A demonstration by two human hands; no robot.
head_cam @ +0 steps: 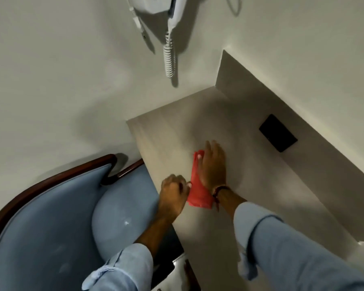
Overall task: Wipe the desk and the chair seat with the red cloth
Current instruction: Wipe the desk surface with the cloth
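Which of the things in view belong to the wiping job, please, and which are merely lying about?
Part of the job:
- red cloth, lying on the desk, right hand flat on it, left hand pinching its edge
- desk
- chair seat, blue, left of the desk

Just there:
- wall-mounted hair dryer with coiled cord
- black plate on the wall panel beside the desk

We see plain off-white walls (61,70) meeting in a corner, where a white wall-mounted hair dryer (158,5) hangs its coiled cord (170,59). A black rectangular wall plate (278,132) sits low on the right wall.
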